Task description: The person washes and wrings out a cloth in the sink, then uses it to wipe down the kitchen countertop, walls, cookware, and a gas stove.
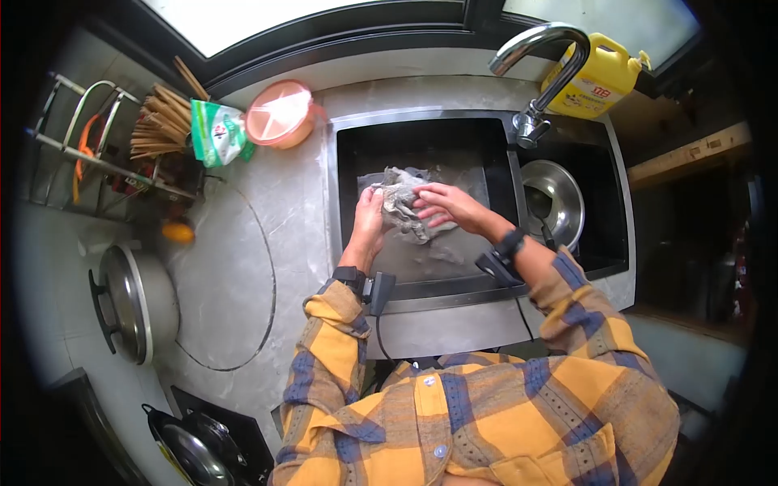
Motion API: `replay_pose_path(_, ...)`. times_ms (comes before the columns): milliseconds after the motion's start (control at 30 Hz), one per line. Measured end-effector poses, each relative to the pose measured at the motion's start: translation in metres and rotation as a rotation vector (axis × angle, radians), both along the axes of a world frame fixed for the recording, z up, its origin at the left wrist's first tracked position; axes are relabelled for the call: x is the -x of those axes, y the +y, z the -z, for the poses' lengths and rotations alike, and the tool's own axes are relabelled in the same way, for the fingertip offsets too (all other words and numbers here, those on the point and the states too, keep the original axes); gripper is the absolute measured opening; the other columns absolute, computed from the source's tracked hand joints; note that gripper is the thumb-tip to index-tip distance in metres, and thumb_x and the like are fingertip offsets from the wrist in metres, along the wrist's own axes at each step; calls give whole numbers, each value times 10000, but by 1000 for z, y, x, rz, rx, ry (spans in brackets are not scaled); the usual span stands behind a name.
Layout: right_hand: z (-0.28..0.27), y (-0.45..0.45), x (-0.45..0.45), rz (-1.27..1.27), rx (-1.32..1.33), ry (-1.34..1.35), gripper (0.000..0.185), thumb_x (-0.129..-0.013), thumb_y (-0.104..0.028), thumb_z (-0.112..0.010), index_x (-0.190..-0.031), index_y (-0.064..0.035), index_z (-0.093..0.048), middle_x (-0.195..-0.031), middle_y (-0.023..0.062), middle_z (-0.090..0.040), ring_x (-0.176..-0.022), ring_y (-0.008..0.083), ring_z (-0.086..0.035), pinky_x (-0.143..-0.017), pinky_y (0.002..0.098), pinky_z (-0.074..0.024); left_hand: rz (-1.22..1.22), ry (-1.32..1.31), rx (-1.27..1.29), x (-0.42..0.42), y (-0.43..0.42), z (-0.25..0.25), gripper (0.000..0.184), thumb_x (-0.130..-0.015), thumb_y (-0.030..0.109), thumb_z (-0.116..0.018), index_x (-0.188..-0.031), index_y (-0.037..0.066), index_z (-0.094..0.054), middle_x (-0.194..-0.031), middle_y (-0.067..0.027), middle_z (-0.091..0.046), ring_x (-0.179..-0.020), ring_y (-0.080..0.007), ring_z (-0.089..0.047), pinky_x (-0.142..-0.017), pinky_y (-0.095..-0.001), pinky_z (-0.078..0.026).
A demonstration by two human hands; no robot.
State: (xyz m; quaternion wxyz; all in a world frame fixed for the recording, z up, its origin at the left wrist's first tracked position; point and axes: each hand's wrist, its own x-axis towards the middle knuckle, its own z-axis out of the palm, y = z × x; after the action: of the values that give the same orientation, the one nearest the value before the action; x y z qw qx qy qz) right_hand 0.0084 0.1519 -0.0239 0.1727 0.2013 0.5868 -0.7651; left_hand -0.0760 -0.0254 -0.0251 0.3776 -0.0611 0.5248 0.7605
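Note:
A crumpled, wet grey cloth (399, 198) is bunched up over the large basin of the black sink (421, 135), which has cloudy water in it. On the cloth's left side, my left hand (369, 220) grips it with the thumb on top. My right hand (454, 207) is at the cloth's right side, fingers apart and pointing left, close to or touching the folds. More greyish material lies in the water beneath the hands; its outline is unclear.
A chrome faucet (531, 121) rises behind the divider, beside a yellow jug (592, 81). The small basin holds a metal bowl (567, 193). Leftward are a pink-lidded container (279, 113), a green packet (219, 134), chopsticks (162, 121), a wire rack (97, 158) and a lidded pot (134, 304).

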Motion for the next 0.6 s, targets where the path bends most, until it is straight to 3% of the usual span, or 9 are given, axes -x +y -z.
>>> replay_pose_path(67,59,16,19,-16,-128,-52,517,-798,-320,-646,-1232,-88,-487,-1109,69,-562,-958,193,-587,-760,332,-510,-77,48,76,4,5,37,224,-934,164,-426,-1110,31,-462,-979,-60,-571,-844,-144,-578,-749,-277,-486)
replay_pose_path(167,141,25,29,-169,-796,198,558,-689,-285,-718,-1173,-73,-540,-1169,81,-538,-1067,291,-537,-838,411,-474,-191,88,143,9,2,66,268,-903,141,-497,-1122,-6,-454,-978,-69,-570,-847,-136,-553,-745,-275,-454)
replay_pose_path(267,121,-18,12,-496,-1311,307,601,-588,-274,-749,-1125,-64,-578,-1234,97,-494,-1170,363,-438,-894,472,-423,-197,122,263,7,-4,59,279,-891,156,-526,-1113,-3,-466,-972,-68,-568,-839,-127,-546,-743,-272,-453)
replay_pose_path(300,120,-22,5,-649,-1377,410,456,-612,-246,-724,-1023,-72,-633,-1301,94,-428,-1234,360,-355,-881,493,-421,-199,166,272,8,-8,70,276,-891,198,-544,-1091,21,-472,-914,-50,-581,-779,-115,-560,-680,-270,-478)
replay_pose_path(400,171,4,11,-771,-1370,438,308,-614,-193,-708,-899,-80,-676,-1162,117,-550,-1124,344,-489,-827,464,-460,-193,175,470,12,-12,84,275,-887,173,-539,-1103,19,-468,-914,-58,-577,-777,-128,-563,-673,-272,-479)
replay_pose_path(467,180,33,24,-762,-1358,34,267,-588,-146,-688,-841,-62,-682,-988,150,-627,-935,313,-602,-750,409,-490,-127,115,538,19,-15,97,279,-888,156,-529,-1123,21,-464,-935,-61,-579,-802,-133,-566,-697,-277,-478)
replay_pose_path(500,144,52,32,-997,-1287,-79,271,-564,-149,-710,-813,-46,-681,-841,169,-651,-805,316,-636,-692,395,-503,-83,86,566,20,-13,103,282,-888,147,-523,-1133,23,-462,-946,-63,-580,-814,-136,-568,-709,-279,-478)
replay_pose_path(533,156,65,41,-1141,-1271,-209,303,-541,-182,-744,-803,-42,-684,-878,167,-651,-834,309,-628,-693,401,-501,-68,74,519,20,-7,98,284,-889,140,-518,-1142,25,-461,-957,-63,-582,-830,-138,-567,-723,-282,-476)
replay_pose_path(600,118,75,47,-1151,-1237,-72,342,-591,-246,-734,-867,-51,-684,-855,166,-653,-800,317,-629,-703,388,-500,-39,49,423,19,7,78,291,-891,126,-508,-1161,29,-458,-979,-63,-585,-861,-140,-567,-752,-288,-472)
